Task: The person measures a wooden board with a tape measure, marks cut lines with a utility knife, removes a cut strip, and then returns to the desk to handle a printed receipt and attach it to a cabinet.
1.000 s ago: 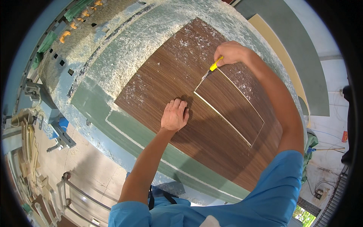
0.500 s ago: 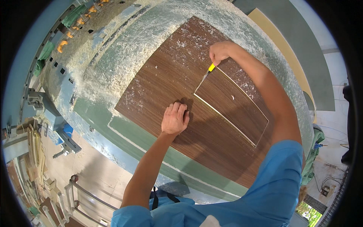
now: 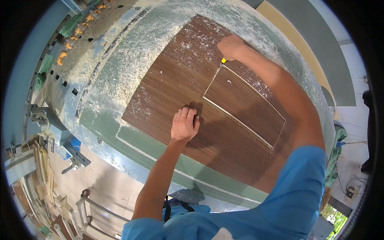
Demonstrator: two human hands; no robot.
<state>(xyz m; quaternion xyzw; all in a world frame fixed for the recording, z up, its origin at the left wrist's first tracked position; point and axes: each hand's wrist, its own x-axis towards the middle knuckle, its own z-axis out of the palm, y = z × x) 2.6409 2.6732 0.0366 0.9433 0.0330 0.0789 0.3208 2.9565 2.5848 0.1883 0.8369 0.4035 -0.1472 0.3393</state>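
A brown wood-grain panel (image 3: 160,92) lies on the green bed, with a light four-sided groove (image 3: 239,122) cut into it. At the groove's far corner, my right hand (image 3: 232,47) is closed around a yellow-handled utility knife (image 3: 223,60). Most of the handle is hidden in the fist, and the blade is hard to make out against the groove. My left hand (image 3: 185,125) rests palm down on the panel, left of the groove, fingers slightly bent and holding nothing. A small pale curled shaving (image 3: 229,81) lies inside the outline.
Pale dust and shavings cover much of the machine bed (image 3: 116,76). Orange clips (image 3: 61,58) line its far left side. A metal bracket (image 3: 76,156) juts out at the left, above a tubular rail (image 3: 102,206). Large tan and grey sheets (image 3: 332,60) stand at the right.
My right hand has moved away from me with the knife, along the groove's short side to its far corner. The curled shaving has shifted up and left. My left hand stays put.
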